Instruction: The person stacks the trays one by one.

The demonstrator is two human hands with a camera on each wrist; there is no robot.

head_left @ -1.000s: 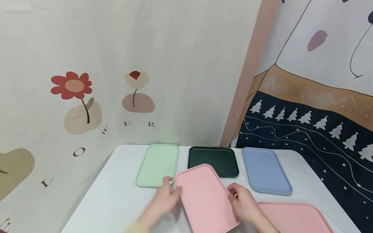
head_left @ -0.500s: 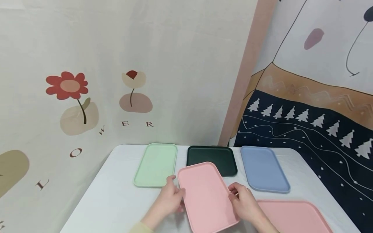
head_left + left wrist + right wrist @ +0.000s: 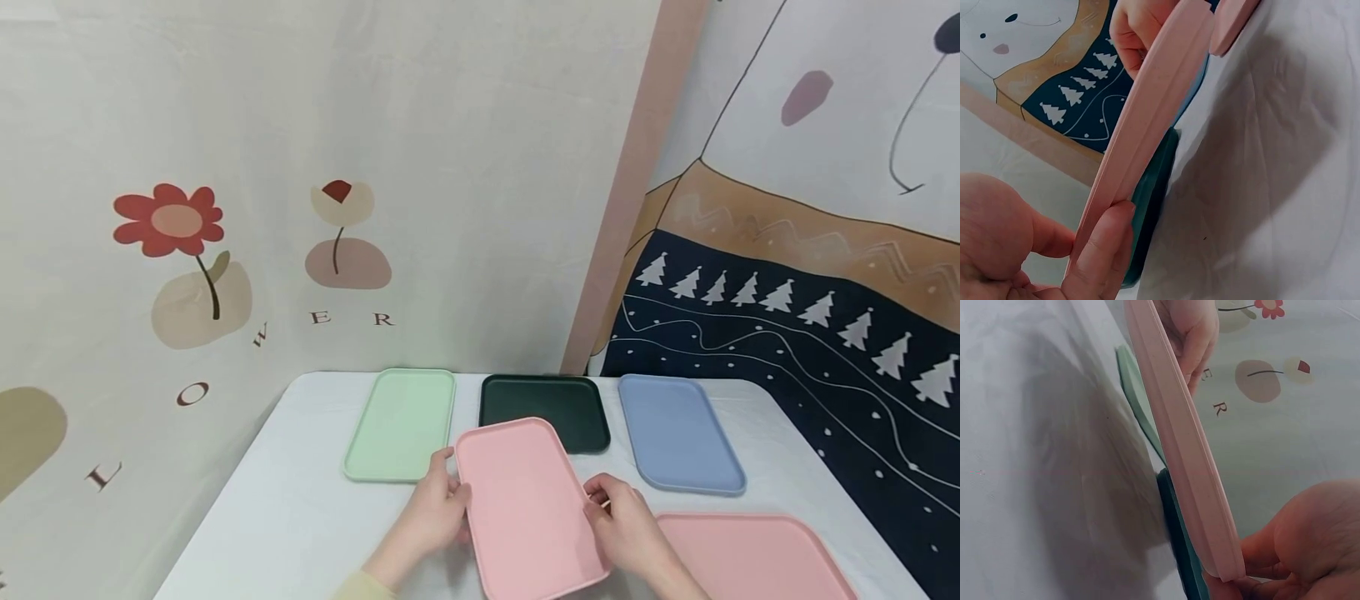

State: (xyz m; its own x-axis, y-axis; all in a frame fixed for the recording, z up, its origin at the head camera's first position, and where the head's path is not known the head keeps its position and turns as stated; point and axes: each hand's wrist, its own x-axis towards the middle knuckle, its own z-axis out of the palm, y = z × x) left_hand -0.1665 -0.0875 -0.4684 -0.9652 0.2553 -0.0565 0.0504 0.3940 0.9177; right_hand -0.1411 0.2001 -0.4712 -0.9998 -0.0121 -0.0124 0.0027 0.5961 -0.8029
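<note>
Between my two hands a pink rectangular tray (image 3: 528, 508) is held above the white table, tilted, its far end overlapping the dark green tray (image 3: 551, 408) in the head view. My left hand (image 3: 435, 508) pinches its left edge, thumb on the upper side and fingers beneath, as the left wrist view shows. On the opposite edge my right hand (image 3: 626, 525) pinches the rim between thumb and fingers. In both wrist views the pink tray's side wall (image 3: 1147, 106) is seen edge-on, apart from the tablecloth, which carries a shadow.
A light green tray (image 3: 401, 425) lies at the back left of the table and a blue tray (image 3: 682, 433) at the back right. Another pink tray (image 3: 757, 554) lies at the front right. A printed cloth (image 3: 465, 183) hangs behind the table.
The pink tray stays in both hands and has shifted only slightly. The whole head view has drifted a little, moving the background slightly left.
</note>
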